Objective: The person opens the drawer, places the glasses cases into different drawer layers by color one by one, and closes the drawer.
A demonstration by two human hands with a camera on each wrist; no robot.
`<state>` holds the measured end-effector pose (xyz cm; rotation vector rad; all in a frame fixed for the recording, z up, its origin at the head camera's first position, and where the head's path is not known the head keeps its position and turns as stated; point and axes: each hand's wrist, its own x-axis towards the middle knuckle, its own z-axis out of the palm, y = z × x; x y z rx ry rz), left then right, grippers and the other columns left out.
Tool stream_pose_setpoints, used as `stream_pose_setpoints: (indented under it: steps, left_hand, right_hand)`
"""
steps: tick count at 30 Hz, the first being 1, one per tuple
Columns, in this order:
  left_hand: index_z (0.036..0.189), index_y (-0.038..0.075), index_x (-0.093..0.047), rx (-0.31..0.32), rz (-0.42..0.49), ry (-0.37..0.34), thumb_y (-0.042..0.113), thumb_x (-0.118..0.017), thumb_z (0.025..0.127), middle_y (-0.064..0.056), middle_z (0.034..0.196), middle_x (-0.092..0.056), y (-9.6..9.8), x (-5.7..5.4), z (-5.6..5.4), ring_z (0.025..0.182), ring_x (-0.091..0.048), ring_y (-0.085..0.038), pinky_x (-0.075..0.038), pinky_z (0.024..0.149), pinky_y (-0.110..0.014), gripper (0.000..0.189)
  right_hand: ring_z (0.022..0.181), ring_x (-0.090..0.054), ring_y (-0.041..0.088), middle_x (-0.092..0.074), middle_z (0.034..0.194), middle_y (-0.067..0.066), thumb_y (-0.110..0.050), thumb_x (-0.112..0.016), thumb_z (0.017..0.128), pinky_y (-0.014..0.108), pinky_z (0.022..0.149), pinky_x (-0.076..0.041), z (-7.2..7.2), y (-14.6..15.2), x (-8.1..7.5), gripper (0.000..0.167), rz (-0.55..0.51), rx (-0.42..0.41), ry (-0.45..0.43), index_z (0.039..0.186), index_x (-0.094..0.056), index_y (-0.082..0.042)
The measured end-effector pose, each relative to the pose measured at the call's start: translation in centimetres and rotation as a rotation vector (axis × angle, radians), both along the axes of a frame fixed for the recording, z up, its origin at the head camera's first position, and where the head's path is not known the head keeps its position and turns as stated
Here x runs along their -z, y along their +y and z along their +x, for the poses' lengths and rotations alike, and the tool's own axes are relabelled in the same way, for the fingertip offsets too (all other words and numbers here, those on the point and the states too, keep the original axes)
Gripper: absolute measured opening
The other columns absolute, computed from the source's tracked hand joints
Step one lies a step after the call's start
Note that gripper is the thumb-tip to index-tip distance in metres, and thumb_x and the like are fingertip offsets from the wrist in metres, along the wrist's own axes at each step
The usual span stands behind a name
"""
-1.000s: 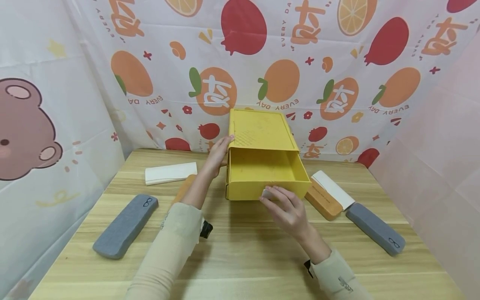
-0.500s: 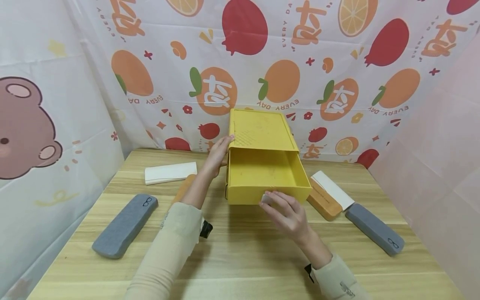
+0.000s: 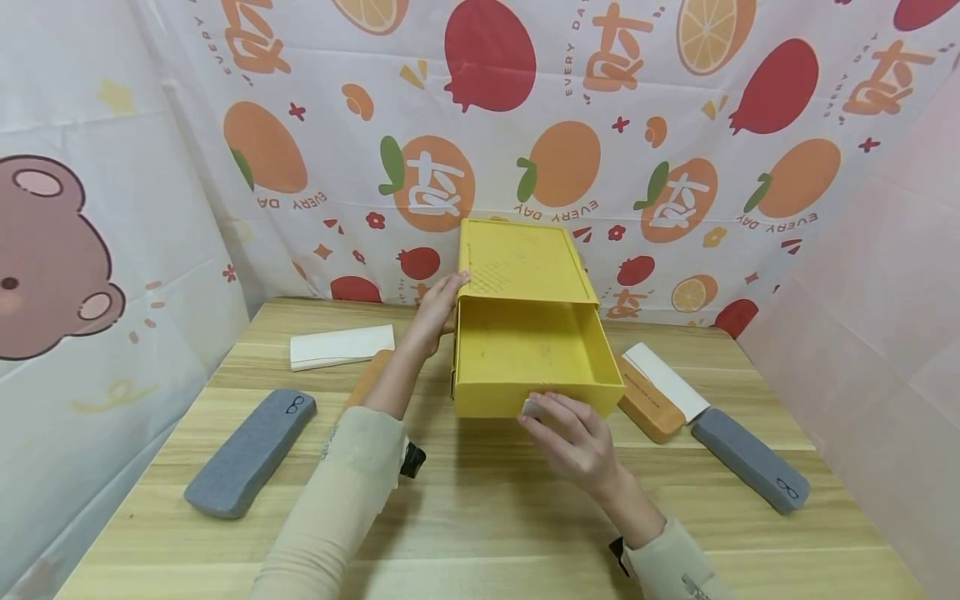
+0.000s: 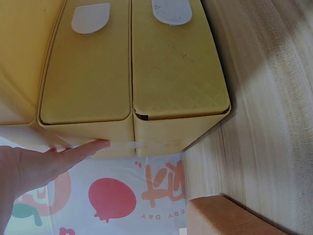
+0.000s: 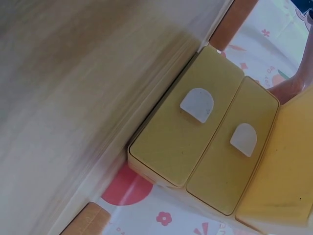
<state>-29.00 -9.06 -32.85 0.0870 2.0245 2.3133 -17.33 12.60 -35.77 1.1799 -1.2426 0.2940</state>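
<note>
A yellow drawer unit [image 3: 525, 254] stands at the back of the table, its top drawer [image 3: 540, 342] pulled out and bare inside. With thumb and fingers, my right hand [image 3: 577, 442] pinches the small pale handle [image 3: 532, 408] on that drawer's front. My left hand [image 3: 438, 312] rests against the unit's left side, one fingertip at the top edge. In the left wrist view its fingers [image 4: 73, 154] lie fairly straight along the side wall. Two lower drawers [image 5: 168, 134] with white tabs sit closed in the right wrist view, where my right hand is not visible.
Left on the wooden table [image 3: 465, 533] lie a white case [image 3: 341, 346], a grey glasses case [image 3: 251, 454] and an orange case [image 3: 367, 379] partly behind my left arm. To the right are orange [image 3: 648, 400], white [image 3: 665, 379] and grey [image 3: 750, 458] cases. A fruit-print curtain [image 3: 330, 108] hangs behind.
My right hand has drawn the top drawer farther out, toward me and slightly down in view. My left hand has stayed at the unit's side.
</note>
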Motion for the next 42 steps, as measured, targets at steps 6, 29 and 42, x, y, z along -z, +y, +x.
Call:
stream_pose_setpoints:
  steps: [6, 29, 42]
  left_hand:
    - [0.143, 0.009, -0.03, -0.002, -0.007, 0.006, 0.043, -0.048, 0.091, -0.009, 0.146, -0.027, 0.01, -0.02, 0.04, 0.129, -0.027, -0.032, -0.039, 0.09, -0.052, 0.065]
    - [0.142, 0.01, -0.034, -0.013, -0.021, 0.005, 0.043, -0.048, 0.091, -0.008, 0.147, -0.024, -0.06, -0.01, 0.11, 0.13, -0.024, -0.034, -0.032, 0.092, -0.058, 0.062]
    - [0.141, 0.01, -0.035, -0.014, -0.018, 0.008, 0.043, -0.048, 0.091, -0.007, 0.148, -0.023, -0.04, 0.05, 0.08, 0.131, -0.022, -0.034, -0.031, 0.092, -0.059, 0.062]
  right_hand:
    - [0.074, -0.058, 0.029, -0.065, 0.086, 0.017, -0.004, -0.063, 0.084, 0.027, 0.06, -0.051, 0.13, -0.03, 0.12, 0.012, -0.005, -0.011, 0.008, 0.075, -0.071, -0.007]
    - [0.074, -0.057, 0.028, -0.064, 0.086, 0.017, -0.003, -0.063, 0.085, 0.025, 0.06, -0.051, 0.74, 0.08, 0.44, 0.015, 0.015, -0.037, 0.012, 0.072, -0.071, -0.005]
    - [0.075, -0.056, 0.028, -0.064, 0.086, 0.017, -0.003, -0.064, 0.084, 0.025, 0.061, -0.051, 0.93, 0.06, 0.6, 0.012, 0.012, -0.043, 0.01, 0.074, -0.07, -0.004]
